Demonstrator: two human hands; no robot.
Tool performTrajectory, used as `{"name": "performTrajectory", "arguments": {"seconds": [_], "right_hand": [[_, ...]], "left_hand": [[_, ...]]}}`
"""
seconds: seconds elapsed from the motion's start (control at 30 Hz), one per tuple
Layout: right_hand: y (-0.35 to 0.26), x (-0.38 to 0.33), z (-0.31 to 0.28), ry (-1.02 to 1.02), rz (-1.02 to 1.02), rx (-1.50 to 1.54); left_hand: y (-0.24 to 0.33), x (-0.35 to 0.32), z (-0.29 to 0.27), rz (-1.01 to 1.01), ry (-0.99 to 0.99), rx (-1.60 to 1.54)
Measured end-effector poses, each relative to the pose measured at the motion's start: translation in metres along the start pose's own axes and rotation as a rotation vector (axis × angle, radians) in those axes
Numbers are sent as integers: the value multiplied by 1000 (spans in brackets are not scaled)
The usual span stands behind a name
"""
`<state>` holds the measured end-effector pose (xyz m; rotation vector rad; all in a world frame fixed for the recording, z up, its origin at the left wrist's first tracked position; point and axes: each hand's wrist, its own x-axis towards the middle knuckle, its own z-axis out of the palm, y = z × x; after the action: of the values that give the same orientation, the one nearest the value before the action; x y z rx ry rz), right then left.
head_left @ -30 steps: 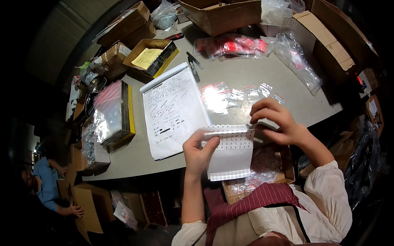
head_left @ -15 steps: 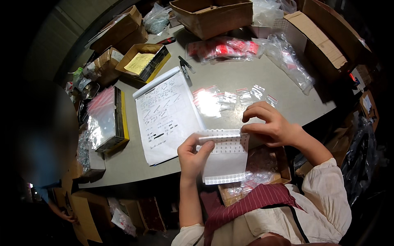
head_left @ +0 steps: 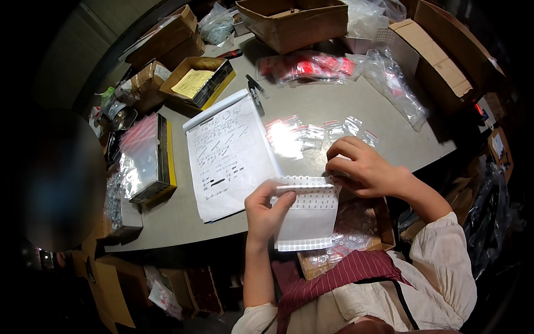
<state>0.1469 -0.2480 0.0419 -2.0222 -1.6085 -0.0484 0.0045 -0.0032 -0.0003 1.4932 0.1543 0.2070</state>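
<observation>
My left hand (head_left: 265, 210) grips a white sheet of small round stickers (head_left: 307, 224) by its left side, thumb on the front. The sheet is folded over at the top, with rows of printed dots there and a row of pale dots along its lower edge. At the sheet's upper right corner is my right hand (head_left: 367, 171), its fingers bent and drawn together; whatever lies between the fingertips is hidden. Beneath the sheet, near my lap, an open cardboard box (head_left: 384, 225) holds small clear bags with little ring-shaped pieces (head_left: 359, 228).
Small zip bags (head_left: 311, 135) lie beyond my hands. A handwritten notepad (head_left: 228, 161) is at left, with black markers (head_left: 255, 96) beside it. Further round are a box of zip bags (head_left: 146, 158), red-marked packs (head_left: 306, 67), a clear plastic bag (head_left: 392, 89) and cardboard boxes (head_left: 292, 28).
My right hand has shifted slightly, its fingers curling closer together at the sheet's corner. My left hand still holds the sheet. The person at the far left is less visible.
</observation>
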Motion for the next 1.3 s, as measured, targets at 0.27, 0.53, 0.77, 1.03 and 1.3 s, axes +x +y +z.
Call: {"name": "performTrajectory", "arguments": {"seconds": [0.27,0.53,0.77,1.03,1.3], "right_hand": [[5,2,2,-24,-22,23],[66,34,-22,163,480,407],[79,64,10,-102,459,200],[77,65,27,-10,448,-184],[0,35,-8,73,349,125]], "left_hand": [[0,0,1,11,17,33],[-2,3,2,19,57,73],[-2,3,0,51,45,58],[0,4,-1,37,64,27],[-18,4,0,101,212,168]]}}
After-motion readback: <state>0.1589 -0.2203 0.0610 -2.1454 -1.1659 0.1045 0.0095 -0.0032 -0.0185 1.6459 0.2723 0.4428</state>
